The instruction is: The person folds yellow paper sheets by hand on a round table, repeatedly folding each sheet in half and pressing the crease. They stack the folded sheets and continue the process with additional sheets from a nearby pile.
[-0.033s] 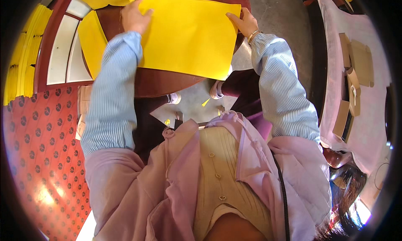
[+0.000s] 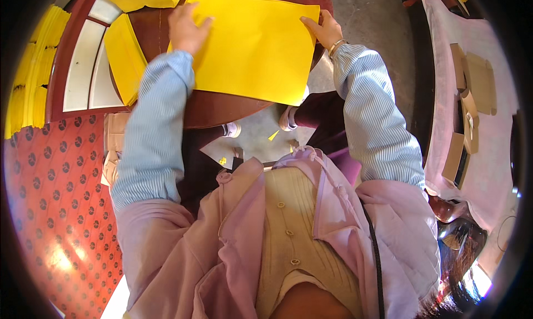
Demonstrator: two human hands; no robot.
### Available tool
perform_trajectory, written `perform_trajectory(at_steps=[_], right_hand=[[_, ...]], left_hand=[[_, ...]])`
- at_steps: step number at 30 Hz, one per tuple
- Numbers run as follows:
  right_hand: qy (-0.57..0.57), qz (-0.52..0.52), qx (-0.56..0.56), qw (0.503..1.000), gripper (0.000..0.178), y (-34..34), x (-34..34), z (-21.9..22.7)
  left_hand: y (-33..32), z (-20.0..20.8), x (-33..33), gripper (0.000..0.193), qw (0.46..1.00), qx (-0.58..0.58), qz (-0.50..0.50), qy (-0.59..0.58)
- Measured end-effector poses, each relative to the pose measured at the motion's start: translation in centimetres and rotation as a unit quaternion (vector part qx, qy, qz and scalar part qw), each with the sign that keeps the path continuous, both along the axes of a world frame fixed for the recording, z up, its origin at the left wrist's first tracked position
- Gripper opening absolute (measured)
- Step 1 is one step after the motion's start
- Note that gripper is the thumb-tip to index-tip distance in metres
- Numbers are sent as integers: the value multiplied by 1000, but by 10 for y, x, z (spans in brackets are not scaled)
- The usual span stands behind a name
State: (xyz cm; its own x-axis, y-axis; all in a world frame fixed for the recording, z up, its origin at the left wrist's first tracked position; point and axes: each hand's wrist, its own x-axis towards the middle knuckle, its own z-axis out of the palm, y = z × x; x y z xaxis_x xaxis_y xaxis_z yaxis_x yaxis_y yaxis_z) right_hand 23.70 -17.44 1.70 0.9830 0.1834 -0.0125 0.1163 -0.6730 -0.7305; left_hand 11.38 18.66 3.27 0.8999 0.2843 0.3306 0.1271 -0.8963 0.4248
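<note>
On the brown table (image 2: 222, 111), your left hand (image 2: 186, 28) presses flat on the yellow sheet (image 2: 255, 47). Your right hand (image 2: 325, 30) pinches its right edge.

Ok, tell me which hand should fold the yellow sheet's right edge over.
Right, probably. The right hand already touches the yellow sheet at its right edge, while the left hand presses flat near its upper left corner.

Bright daylight fills the scene, lighting the large yellow paper sheet (image 2: 255, 47) evenly and leaving a glary white patch at the lower left rim beside the red patterned floor covering (image 2: 50, 208). The fisheye lens bends straight edges toward the black circular border. The left hand (image 2: 186, 28) is slightly motion-blurred.
</note>
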Motion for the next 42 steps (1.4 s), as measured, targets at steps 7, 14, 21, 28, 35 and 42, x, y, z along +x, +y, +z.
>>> perform_trajectory(at_steps=[7,14,21,28,35,42], right_hand=[[26,-32,2,999,75,19,-1,8],[191,18,246,950,95,1,-50,23],[256,18,356,898,100,-8,-176,20],[252,41,285,924,66,-17,-185,25],[-154,121,210,958,30,-8,29,54],[-266,138,-243,923,51,96,215,-1]], left_hand=[[-68,-32,-33,67,992,112,-46,21],[-51,-38,-7,70,984,162,-37,56],[-43,-36,0,71,980,173,-43,86],[-45,-31,-4,70,981,161,-51,91],[-55,-14,-14,67,989,125,-73,38],[-59,-3,-18,67,988,122,-76,62]])
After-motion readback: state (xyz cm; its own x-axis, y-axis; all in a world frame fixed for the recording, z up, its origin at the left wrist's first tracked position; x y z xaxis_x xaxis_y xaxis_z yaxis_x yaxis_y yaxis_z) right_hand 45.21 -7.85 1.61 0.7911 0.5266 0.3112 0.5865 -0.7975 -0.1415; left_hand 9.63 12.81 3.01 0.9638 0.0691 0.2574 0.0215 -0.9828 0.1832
